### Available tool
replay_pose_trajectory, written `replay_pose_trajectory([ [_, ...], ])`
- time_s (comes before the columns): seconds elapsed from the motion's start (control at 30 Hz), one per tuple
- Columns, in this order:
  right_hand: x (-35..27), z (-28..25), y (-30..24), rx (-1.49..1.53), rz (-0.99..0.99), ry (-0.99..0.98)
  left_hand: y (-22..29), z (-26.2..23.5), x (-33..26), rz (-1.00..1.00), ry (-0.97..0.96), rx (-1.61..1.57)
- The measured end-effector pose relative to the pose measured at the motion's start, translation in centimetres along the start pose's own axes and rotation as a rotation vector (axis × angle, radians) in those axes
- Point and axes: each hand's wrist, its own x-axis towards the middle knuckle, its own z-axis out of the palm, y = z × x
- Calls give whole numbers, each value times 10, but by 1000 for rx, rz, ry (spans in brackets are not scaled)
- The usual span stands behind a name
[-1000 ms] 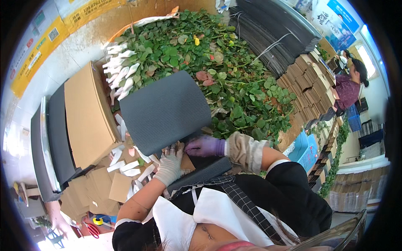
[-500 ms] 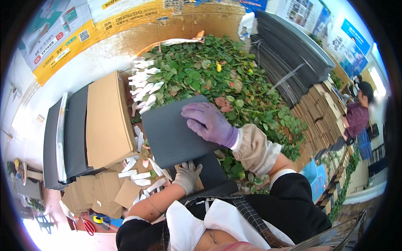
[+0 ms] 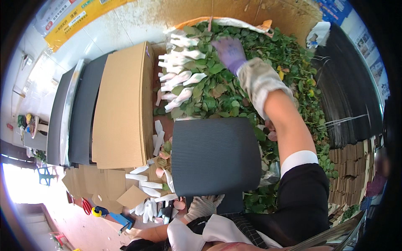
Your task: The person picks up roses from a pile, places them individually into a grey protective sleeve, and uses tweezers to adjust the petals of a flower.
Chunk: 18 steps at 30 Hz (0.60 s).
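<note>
A black corrugated sheet [image 3: 215,154] lies bowed in front of me, ridges running across it. At its near edge is my left hand [image 3: 203,207] in a pale glove, fingers stretched along a darker flat piece and partly covered by the sheet. My right hand [image 3: 229,52] wears a purple glove and reaches far over the heap of leafy green stems [image 3: 226,96]. Its fingers are extended among the leaves, with nothing visible in them. Just left of that hand, several white net sleeves [image 3: 180,77] cover the ends of stems, in a row.
Brown corrugated sheets [image 3: 121,108] and black ones [image 3: 86,113] stand at the left. Loose white sleeves [image 3: 148,186], red scissors [image 3: 86,206] and a blue tape dispenser [image 3: 121,218] lie near left. Strapped black sheets [image 3: 349,92] and brown cardboard [image 3: 349,167] are stacked at the right.
My right hand has left the black sheet and reached forward onto the leaves. The sheet now lies squarer before me; my left hand stays at its near edge. The view has shifted.
</note>
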Motion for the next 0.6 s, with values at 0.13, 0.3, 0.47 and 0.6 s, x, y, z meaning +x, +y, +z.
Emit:
replay_pose_trajectory([
  [0.13, 56, 65, -6, 152, 14, 266, -4, 4, 0, 11, 2, -40],
  [0.3, 42, 62, -21, 131, 17, -37, -6, 2, 1, -6, -5, -52],
  [0.47, -26, 21, -11, 150, -228, 161, -5, 1, 3, -63, -27, -9],
  [0.6, -93, -50, 75, 498, -220, 471, -2, 4, 4, -38, 112, -30],
])
